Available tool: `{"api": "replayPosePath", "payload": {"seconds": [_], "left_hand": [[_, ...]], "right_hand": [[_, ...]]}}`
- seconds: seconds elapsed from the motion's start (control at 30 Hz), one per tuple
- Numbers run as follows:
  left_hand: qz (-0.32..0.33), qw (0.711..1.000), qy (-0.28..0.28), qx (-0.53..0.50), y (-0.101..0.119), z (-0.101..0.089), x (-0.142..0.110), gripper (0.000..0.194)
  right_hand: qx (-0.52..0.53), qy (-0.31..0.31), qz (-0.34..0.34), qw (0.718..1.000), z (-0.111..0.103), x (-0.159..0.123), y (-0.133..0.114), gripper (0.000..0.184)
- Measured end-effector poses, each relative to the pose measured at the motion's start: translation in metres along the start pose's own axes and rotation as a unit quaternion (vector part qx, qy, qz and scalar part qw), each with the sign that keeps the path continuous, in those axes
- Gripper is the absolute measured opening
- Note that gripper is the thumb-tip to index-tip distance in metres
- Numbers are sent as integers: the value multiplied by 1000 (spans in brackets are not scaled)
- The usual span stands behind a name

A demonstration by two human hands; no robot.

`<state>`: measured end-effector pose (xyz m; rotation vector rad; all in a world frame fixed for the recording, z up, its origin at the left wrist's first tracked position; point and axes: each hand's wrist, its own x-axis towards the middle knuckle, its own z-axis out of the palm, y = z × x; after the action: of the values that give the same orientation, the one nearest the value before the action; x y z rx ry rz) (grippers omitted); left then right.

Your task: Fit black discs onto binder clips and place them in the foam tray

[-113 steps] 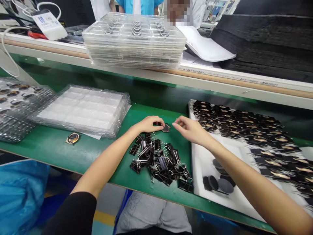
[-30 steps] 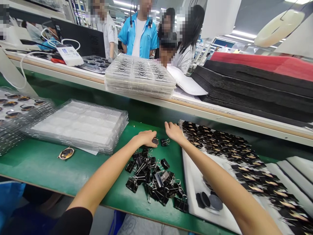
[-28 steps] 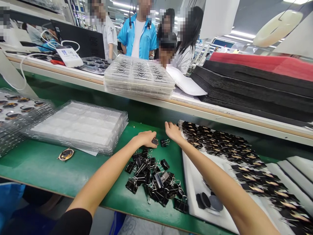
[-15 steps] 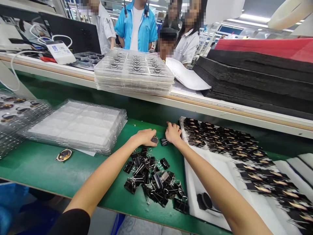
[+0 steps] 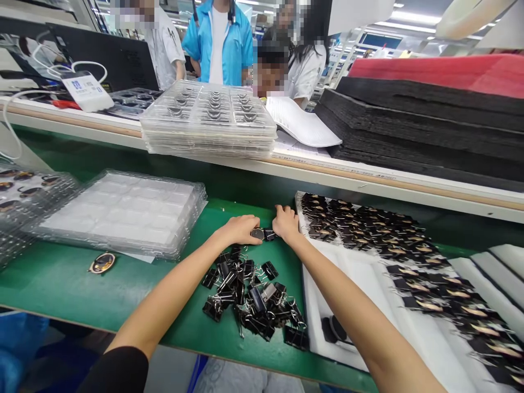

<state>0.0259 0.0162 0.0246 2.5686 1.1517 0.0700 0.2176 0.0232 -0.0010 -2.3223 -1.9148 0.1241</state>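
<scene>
My left hand (image 5: 239, 229) rests on the green bench with its fingers curled round a small dark round disc (image 5: 257, 234). My right hand (image 5: 285, 222) is closed on a black binder clip (image 5: 269, 234) that touches the disc's right edge. The two hands meet just beyond a loose pile of black binder clips (image 5: 251, 297). To the right lies a white foam tray (image 5: 352, 284) with rows of clipped pieces (image 5: 393, 245) and a few dark discs (image 5: 333, 329) near its front.
A stack of clear blister trays (image 5: 123, 210) lies on the left, with one gold-rimmed oval part (image 5: 101, 262) in front. More filled trays (image 5: 208, 117) and black foam sheets (image 5: 426, 131) sit on the raised shelf. Several people stand behind the shelf.
My right hand has drawn in from the tray's corner toward my left hand, bringing the binder clip against the disc. The view has shifted slightly to the right.
</scene>
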Motion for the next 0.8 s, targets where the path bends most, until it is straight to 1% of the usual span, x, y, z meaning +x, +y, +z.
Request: {"api": "replayPosePath", "payload": {"seconds": [0.2, 0.5, 0.8], "left_hand": [[-6, 1000, -7, -13, 2, -3, -2, 41], [-8, 1000, 4, -11, 7, 3, 1, 42], [-6, 1000, 8, -5, 10, 3, 2, 42]], "right_hand": [[-4, -1, 1, 1000, -2, -1, 0, 54], [-9, -1, 9, 1000, -3, -2, 0, 51], [-13, -1, 16, 1000, -2, -2, 0, 49]]}}
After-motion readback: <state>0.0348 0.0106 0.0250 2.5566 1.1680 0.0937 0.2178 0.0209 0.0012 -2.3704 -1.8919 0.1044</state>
